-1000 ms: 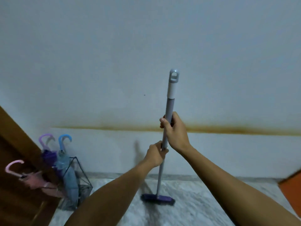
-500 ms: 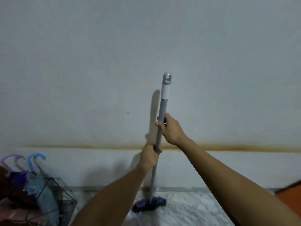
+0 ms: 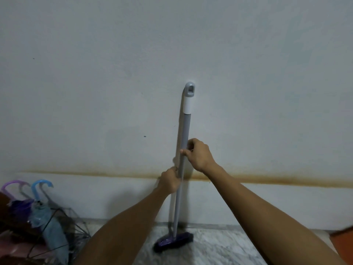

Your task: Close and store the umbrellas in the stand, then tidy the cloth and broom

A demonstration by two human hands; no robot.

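Partly hidden broom [image 3: 183, 134] shaft, left hand [image 3: 169, 181], right hand [image 3: 198, 154] gripping

we see two bare forearms coming in from the bottom edge, with no sleeves, watch, bracelet or rings showing on them; our left hand [image 3: 170, 181] and right hand [image 3: 199, 154] are ungloved, the nails cut short and plain, wrists slim, forearms smooth and unmarked
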